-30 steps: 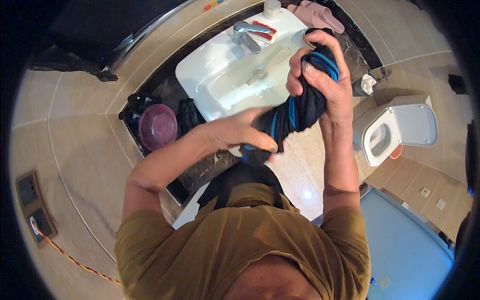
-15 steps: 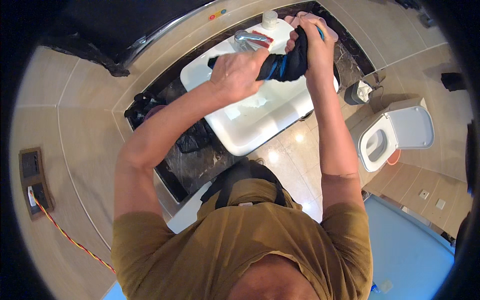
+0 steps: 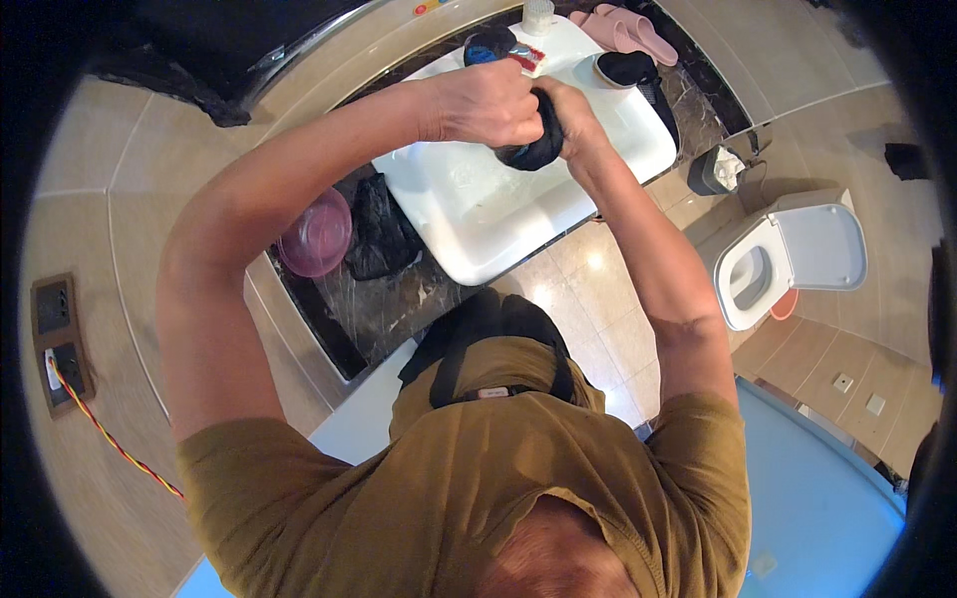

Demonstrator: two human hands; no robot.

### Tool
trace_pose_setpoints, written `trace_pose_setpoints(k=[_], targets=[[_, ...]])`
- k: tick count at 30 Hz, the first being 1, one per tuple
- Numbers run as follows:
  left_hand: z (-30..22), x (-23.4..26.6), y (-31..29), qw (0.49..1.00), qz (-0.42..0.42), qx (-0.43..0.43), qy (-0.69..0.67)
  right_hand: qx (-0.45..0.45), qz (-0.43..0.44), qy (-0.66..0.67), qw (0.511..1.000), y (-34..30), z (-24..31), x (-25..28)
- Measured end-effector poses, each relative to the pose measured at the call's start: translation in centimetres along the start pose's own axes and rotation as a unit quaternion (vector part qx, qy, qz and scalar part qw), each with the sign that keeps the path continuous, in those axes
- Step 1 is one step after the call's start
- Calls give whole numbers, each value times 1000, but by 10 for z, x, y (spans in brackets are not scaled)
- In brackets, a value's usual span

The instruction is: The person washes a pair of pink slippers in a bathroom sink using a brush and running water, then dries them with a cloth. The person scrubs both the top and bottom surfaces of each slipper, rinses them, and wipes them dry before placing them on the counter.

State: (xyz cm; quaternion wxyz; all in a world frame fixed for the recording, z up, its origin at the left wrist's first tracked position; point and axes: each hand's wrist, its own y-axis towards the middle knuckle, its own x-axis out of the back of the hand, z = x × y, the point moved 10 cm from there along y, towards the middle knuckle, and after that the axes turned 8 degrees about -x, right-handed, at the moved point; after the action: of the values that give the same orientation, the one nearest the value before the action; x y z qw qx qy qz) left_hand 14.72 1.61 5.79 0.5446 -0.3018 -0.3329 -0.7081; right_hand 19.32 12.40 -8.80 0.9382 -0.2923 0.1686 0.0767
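A black cloth garment with blue stripes [image 3: 536, 145], twisted into a thick roll, is gripped between both hands above the white sink [image 3: 474, 261]. My left hand [image 3: 488, 103] is closed round one side of it, knuckles up. My right hand [image 3: 576, 118] is closed on the other side, close beside the left. Beyond my left hand, a bunched black and blue end of cloth [image 3: 488, 46] shows near the tap. At the sink's right rim lies another black cloth piece [image 3: 628, 68]; I cannot tell whether it joins the held garment.
Pink slippers [image 3: 638, 35] and a white cup [image 3: 538, 15] stand behind the sink. Left of it are a pink basin [image 3: 315, 237] and a black plastic bag [image 3: 384, 234] on the dark marble counter [image 3: 399, 309]. A bin [image 3: 713, 171] and an open toilet [image 3: 753, 274] are at the right.
Both hands have come closer together, the right moving left and down. The garment was stretched between them and is now bunched. The slippers and black cloth piece at the right rim show more.
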Motion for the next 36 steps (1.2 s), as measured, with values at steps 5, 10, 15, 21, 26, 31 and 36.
trace_pose_setpoints(k=[5,10,15,21,26,31,36], targets=[[-36,-35,-5,995,-14,-31,-91,17,-3,-135,991,8,-33,2],[-98,-85,-29,978,34,117,-172,1,-52,-198,979,24,-117,34],[-98,-110,-105,760,-19,529,-376,-9,-42,26,999,16,-115,37],[-106,-121,-214,217,-301,728,-576,-13,36,-20,999,44,-89,26],[-81,-105,-286,186,-441,748,-460,60,-101,-496,861,108,-126,85],[-91,-127,-347,221,-419,798,-373,127,-159,-632,748,124,-136,80],[-108,-152,-362,439,-120,833,-315,198,-163,-765,590,153,-153,65]])
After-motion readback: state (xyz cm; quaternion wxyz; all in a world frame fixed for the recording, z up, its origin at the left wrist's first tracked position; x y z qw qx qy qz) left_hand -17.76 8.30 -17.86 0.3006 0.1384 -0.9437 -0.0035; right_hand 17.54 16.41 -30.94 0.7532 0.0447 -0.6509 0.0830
